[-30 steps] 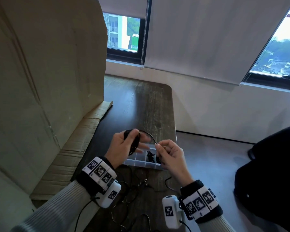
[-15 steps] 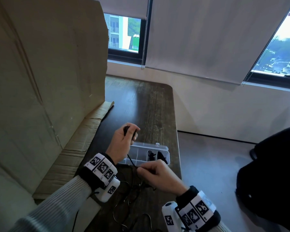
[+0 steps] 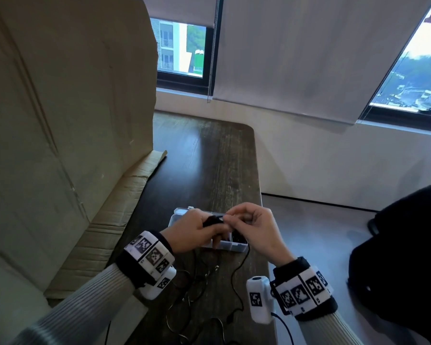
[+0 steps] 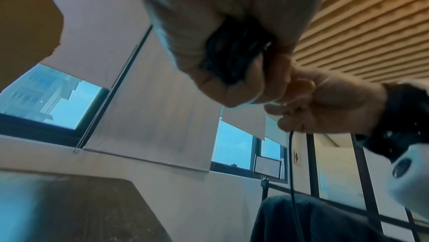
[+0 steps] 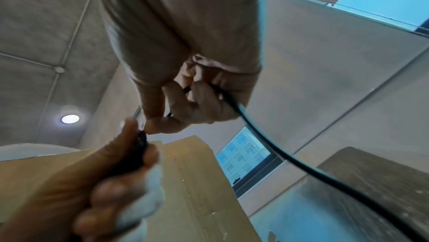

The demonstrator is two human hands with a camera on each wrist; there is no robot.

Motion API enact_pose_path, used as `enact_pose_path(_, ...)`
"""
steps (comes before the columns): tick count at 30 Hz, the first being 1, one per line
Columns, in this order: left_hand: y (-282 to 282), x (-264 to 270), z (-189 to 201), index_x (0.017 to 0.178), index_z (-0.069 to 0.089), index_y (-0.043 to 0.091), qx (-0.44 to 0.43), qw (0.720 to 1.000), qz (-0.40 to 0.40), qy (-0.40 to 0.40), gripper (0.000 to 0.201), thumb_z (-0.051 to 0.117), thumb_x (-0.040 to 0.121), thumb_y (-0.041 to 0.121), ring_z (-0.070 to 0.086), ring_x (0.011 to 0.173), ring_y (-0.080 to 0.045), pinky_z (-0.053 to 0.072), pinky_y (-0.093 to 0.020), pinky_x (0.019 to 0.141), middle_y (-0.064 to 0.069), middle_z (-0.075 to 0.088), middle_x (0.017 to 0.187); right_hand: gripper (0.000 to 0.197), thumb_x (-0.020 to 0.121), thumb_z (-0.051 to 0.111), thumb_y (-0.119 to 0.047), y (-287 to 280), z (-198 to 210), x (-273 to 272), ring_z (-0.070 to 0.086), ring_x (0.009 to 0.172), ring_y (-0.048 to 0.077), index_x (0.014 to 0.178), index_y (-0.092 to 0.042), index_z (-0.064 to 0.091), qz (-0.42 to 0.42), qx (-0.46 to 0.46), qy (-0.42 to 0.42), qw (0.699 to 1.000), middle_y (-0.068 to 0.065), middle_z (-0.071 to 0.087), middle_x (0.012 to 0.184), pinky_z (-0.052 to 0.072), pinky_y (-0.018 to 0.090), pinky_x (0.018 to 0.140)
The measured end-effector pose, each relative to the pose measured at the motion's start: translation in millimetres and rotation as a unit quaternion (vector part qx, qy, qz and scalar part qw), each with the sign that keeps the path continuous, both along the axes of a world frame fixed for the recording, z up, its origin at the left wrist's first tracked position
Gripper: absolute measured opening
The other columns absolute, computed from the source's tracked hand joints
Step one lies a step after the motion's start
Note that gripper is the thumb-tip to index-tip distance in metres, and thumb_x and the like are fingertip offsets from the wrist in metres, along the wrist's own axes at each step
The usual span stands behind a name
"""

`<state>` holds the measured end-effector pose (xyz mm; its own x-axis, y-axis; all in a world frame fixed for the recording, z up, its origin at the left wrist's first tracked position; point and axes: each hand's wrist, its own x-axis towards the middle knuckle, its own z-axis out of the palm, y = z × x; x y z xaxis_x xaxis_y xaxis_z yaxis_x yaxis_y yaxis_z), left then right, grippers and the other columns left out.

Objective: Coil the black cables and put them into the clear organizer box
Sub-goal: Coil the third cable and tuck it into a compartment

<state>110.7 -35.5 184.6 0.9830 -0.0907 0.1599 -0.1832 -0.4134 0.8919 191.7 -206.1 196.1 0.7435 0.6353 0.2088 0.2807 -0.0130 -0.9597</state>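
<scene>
Coiling a black cable above the clear organizer box [image 3: 184,215], low centre of the head view.

Left hand [image 3: 192,232] curled around a bundle of coiled black cable [image 3: 212,220], fingers [image 4: 234,88] wrapped tight on the loops. Right hand [image 3: 256,230] just beside, fingertips [image 5: 162,124] pinching the cable's free strand [image 5: 267,139] right at the bundle. Strand trailing down from the right hand across the dark counter [image 3: 209,158] toward the lower edge of the frame. Organizer box sitting on the counter directly under both hands, lid open, black coils [image 3: 238,239] showing in its right-hand compartment. More loose black cables [image 3: 197,290] tangled on the counter between the two wrists. Tall cardboard sheet [image 3: 60,120] filling the left of the frame.
</scene>
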Motion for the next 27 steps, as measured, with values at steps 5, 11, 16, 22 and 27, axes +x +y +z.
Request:
enact_pose_path(5, 10.4, -3.2, 17.8, 0.093, 0.064, -0.004, -0.267, 0.951, 0.157, -0.019, 0.038, 0.043, 0.097, 0.027, 0.069, 0.063, -0.026, 0.053, -0.029, 0.047, -0.016, 0.073, 0.082, 0.032, 0.095, 0.056, -0.025, -9.8, -13.3, 10.0, 0.036, 0.041, 0.004, 0.077, -0.001, 0.067, -0.059, -0.023, 0.046, 0.997, -0.010, 0.046, 0.046, 0.031, 0.015, 0.043)
enact_pose_path(11, 35.6, 4.6, 31.8, 0.103, 0.062, 0.003, -0.471, 0.851, 0.225, -0.058, 0.046, 0.045, 0.088, 0.043, 0.069, 0.098, -0.032, 0.060, -0.041, 0.072, -0.017, 0.071, 0.106, 0.033, 0.097, 0.051, -0.025, -23.7, -38.7, -5.1, 0.040, 0.043, 0.001, 0.071, -0.015, 0.069, -0.018, -0.081, 0.074, 0.994, -0.011, 0.048, 0.044, 0.035, 0.016, 0.048)
enact_pose_path(16, 25.9, 9.0, 28.1, 0.094, 0.057, 0.011, -0.514, 0.828, 0.207, -0.084, 0.033, 0.040, 0.095, 0.039, 0.066, 0.068, -0.017, 0.057, -0.050, 0.072, 0.001, 0.059, 0.069, 0.030, 0.096, 0.053, -0.026, -15.7, -44.3, -21.0, 0.043, 0.042, -0.001, 0.083, -0.007, 0.073, 0.046, -0.147, 0.045, 0.987, -0.015, 0.052, 0.044, 0.032, 0.008, 0.046)
enact_pose_path(22, 21.4, 17.8, 18.9, 0.091, 0.046, 0.021, -0.343, 0.874, 0.321, -0.122, 0.014, 0.040, 0.100, 0.029, 0.033, 0.043, -0.002, 0.028, -0.016, 0.035, 0.002, 0.046, 0.066, 0.019, 0.095, 0.058, -0.025, -12.2, -30.7, -43.1, 0.057, 0.061, -0.006, 0.105, -0.017, 0.073, 0.184, -0.234, -0.085, 0.951, -0.026, 0.063, 0.068, 0.043, 0.009, 0.061)
enact_pose_path(27, 12.9, 10.3, -10.5, 0.103, 0.046, 0.019, 0.164, 0.947, 0.224, -0.160, 0.064, 0.015, 0.085, 0.073, 0.052, 0.049, -0.002, 0.036, -0.012, 0.046, 0.009, 0.054, 0.063, 0.016, 0.095, 0.058, -0.022, -7.5, 8.6, -49.6, 0.060, 0.067, 0.001, 0.101, -0.017, 0.072, 0.185, -0.165, -0.235, 0.940, -0.008, 0.069, 0.081, 0.045, 0.011, 0.064)
